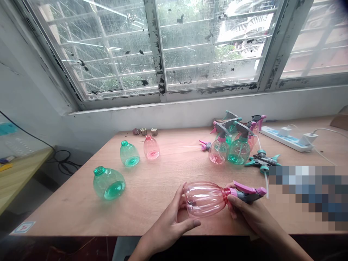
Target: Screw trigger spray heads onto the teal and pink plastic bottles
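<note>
A clear pink spray bottle (205, 199) lies sideways above the front of the table, with its pink-and-grey trigger head (248, 192) pointing right. My right hand (248, 212) grips it at the collar, thumb on the near side. Around the bottle's base curve the fingers of my left hand (174, 221), partly hidden behind it, while the thumb stretches along below. To the left stand two green bottles without heads (108, 185) and a pink one (151, 148). Loose trigger heads with teal parts (263, 161) lie right of the bottle, their white tubes showing.
Several assembled spray bottles (239, 150) cluster at the back right, beside a loose pink trigger head (206, 146). A white power strip (286, 139) with plugs and cables lies behind. Small cubes (143, 131) sit at the back edge below the window. The right side is pixelated.
</note>
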A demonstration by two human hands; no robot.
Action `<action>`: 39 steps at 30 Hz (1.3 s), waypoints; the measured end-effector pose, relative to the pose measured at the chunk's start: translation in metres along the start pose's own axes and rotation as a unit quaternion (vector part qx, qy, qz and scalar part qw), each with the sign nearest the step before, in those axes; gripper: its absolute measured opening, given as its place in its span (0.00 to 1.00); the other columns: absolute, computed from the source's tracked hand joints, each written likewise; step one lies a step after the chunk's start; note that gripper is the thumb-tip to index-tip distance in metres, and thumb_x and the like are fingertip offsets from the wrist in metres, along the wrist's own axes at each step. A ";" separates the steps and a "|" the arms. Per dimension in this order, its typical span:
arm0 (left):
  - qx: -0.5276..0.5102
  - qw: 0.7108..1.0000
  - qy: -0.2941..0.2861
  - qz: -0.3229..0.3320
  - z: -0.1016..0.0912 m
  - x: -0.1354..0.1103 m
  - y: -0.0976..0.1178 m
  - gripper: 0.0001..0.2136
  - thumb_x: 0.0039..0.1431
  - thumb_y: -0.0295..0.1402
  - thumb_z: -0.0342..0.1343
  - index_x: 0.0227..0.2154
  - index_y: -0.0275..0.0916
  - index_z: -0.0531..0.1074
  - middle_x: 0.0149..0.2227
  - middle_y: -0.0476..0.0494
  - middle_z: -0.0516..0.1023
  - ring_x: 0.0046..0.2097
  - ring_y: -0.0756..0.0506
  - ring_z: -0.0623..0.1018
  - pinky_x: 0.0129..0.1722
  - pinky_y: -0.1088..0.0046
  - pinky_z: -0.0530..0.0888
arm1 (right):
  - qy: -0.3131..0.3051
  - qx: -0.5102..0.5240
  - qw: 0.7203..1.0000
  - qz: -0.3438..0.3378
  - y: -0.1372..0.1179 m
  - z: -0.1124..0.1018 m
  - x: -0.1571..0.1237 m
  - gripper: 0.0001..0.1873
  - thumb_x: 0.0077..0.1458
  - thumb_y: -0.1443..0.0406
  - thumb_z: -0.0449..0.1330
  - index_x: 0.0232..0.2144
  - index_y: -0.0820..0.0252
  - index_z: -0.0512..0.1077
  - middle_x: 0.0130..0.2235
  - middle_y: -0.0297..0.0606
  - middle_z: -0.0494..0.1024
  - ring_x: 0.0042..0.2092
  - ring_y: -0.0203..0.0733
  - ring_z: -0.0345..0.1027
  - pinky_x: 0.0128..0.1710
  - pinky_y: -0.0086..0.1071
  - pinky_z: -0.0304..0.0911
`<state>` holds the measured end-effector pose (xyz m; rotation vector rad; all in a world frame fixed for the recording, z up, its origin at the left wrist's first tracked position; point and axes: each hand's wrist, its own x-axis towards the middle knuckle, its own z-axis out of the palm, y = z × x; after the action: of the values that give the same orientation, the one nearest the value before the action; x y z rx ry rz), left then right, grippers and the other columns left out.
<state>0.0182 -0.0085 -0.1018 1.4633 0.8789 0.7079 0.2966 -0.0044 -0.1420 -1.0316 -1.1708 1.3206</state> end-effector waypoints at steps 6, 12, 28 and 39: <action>-0.005 1.000 0.000 -0.004 0.001 -0.001 0.001 0.48 0.61 0.37 0.67 0.74 0.45 0.39 0.73 0.38 0.56 0.75 0.35 0.53 0.73 0.55 0.52 | -0.004 0.007 1.000 0.005 -0.002 0.000 0.000 0.20 0.59 0.48 0.67 0.33 0.59 0.74 0.23 0.31 0.73 0.26 0.38 0.62 0.31 0.35 0.54; -0.005 1.000 -0.006 -0.002 0.001 0.000 0.000 0.49 0.61 0.37 0.66 0.74 0.43 0.38 0.74 0.37 0.54 0.74 0.36 0.53 0.73 0.57 0.53 | -0.022 -0.006 1.000 0.001 0.002 -0.003 0.001 0.21 0.61 0.49 0.65 0.28 0.59 0.72 0.23 0.32 0.73 0.26 0.38 0.62 0.33 0.36 0.56; -0.005 1.000 -0.002 -0.002 0.001 0.000 0.000 0.49 0.61 0.38 0.67 0.74 0.45 0.37 0.75 0.38 0.53 0.74 0.36 0.53 0.73 0.54 0.52 | -0.026 -0.016 1.000 -0.008 0.003 -0.005 0.002 0.19 0.62 0.50 0.64 0.35 0.60 0.73 0.24 0.31 0.73 0.27 0.38 0.63 0.33 0.36 0.56; 0.029 0.999 0.005 0.011 -0.002 0.000 -0.007 0.48 0.62 0.36 0.65 0.74 0.54 0.36 0.76 0.43 0.47 0.72 0.38 0.59 0.72 0.58 0.54 | -0.024 -0.019 1.000 -0.004 0.002 -0.003 0.003 0.23 0.61 0.48 0.64 0.25 0.59 0.71 0.24 0.32 0.73 0.27 0.38 0.62 0.34 0.35 0.57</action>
<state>0.0156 -0.0074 -0.1083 1.5249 0.8989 0.7126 0.2992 -0.0012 -0.1444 -1.0271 -1.2380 1.3277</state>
